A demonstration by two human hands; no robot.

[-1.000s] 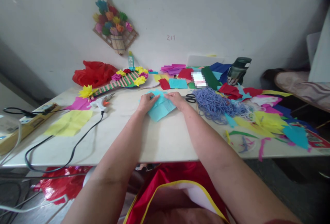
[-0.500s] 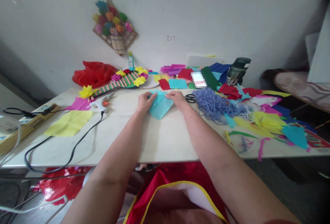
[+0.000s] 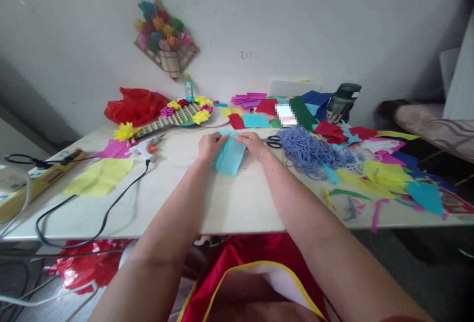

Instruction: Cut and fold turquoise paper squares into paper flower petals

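A piece of light blue crepe paper (image 3: 230, 159) hangs between my two hands above the white table (image 3: 177, 203). My left hand (image 3: 212, 146) pinches its upper left part, with the fingers closed. At the upper right edge, my right hand (image 3: 253, 144) grips the paper between thumb and fingers. The fingertips nearly meet along the top of the sheet. Just right of my right hand lie black-handled scissors (image 3: 274, 141), their blades partly hidden behind it.
Left are a white glue gun (image 3: 144, 150) with a black cord, yellow paper (image 3: 99, 176) and a power strip (image 3: 48, 174). Behind stands a flower-decorated craft (image 3: 177, 117). Right are tangled blue yarn (image 3: 303, 146), several paper scraps (image 3: 385, 176) and a dark bottle (image 3: 342, 102).
The blue paper has turned slightly and now hangs narrower and straighter, its lower corner shifted right. My right hand has moved a little left, closer to my left hand.
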